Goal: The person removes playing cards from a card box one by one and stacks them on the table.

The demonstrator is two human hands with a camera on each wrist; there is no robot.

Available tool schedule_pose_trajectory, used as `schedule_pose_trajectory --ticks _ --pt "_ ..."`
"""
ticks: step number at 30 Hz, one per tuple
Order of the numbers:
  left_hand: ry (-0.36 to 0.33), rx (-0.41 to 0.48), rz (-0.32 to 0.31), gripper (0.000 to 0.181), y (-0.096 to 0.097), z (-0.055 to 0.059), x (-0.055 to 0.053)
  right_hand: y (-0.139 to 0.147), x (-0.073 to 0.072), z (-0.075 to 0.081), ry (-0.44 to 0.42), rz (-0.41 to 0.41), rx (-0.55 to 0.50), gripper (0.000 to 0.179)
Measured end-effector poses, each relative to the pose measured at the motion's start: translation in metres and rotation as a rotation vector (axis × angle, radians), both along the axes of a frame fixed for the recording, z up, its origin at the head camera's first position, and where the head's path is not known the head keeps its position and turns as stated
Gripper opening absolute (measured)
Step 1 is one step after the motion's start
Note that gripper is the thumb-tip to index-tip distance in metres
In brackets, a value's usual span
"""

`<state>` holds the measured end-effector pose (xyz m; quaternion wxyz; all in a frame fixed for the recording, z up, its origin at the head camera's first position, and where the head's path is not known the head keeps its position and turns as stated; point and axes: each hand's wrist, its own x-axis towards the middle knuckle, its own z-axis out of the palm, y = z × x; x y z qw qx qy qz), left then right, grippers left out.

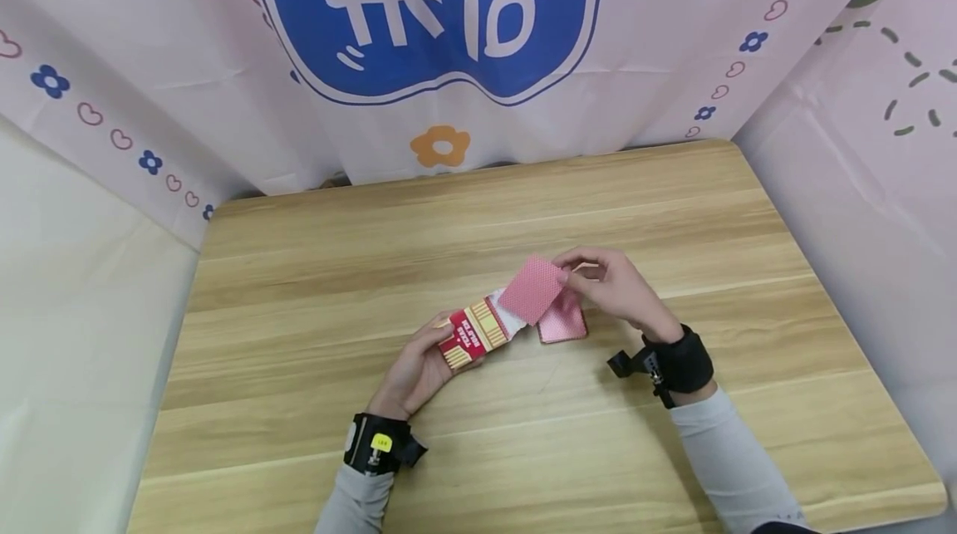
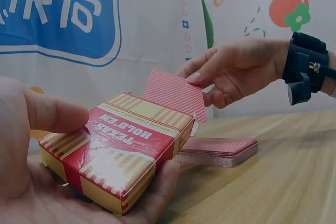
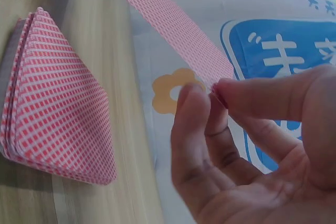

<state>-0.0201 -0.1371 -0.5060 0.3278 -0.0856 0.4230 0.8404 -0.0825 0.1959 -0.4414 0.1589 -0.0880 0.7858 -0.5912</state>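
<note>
My left hand [image 1: 419, 368] grips a red and yellow playing card box [image 1: 473, 332] lettered "TEXAS HOLD'EM", thumb on top and fingers beneath. The box points up to the right, its white open flap [image 1: 505, 310] at the far end. My right hand [image 1: 616, 289] pinches the corner of a playing card [image 1: 532, 289] with a red checked back between thumb and fingers. In the head view that card overlaps the flap; the left wrist view shows it just beyond the box's far end. Below the right hand, a stack of matching cards [image 2: 220, 150] lies on the table.
The wood-grain table [image 1: 299, 285] has a back edge against a printed white cloth [image 1: 598, 119] with a blue badge. More cloth hangs at both sides. Black camera straps [image 1: 676, 360] circle the wrists.
</note>
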Motion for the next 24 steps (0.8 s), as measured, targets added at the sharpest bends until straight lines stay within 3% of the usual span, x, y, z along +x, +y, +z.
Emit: schedule_pose_trajectory --ticks 3,11,24 --pt "-0.002 -0.013 0.005 0.056 0.000 0.000 0.000 0.003 -0.002 0.001 -0.039 -0.030 -0.028 0.023" --pt "0.003 0.001 -0.001 0.053 0.001 0.000 0.000 0.012 -0.006 -0.002 -0.020 -0.075 -0.038 0.020" --pt "0.012 0.006 -0.004 0.053 0.000 -0.002 -0.001 0.026 -0.017 -0.026 -0.065 -0.030 0.017 0.022"
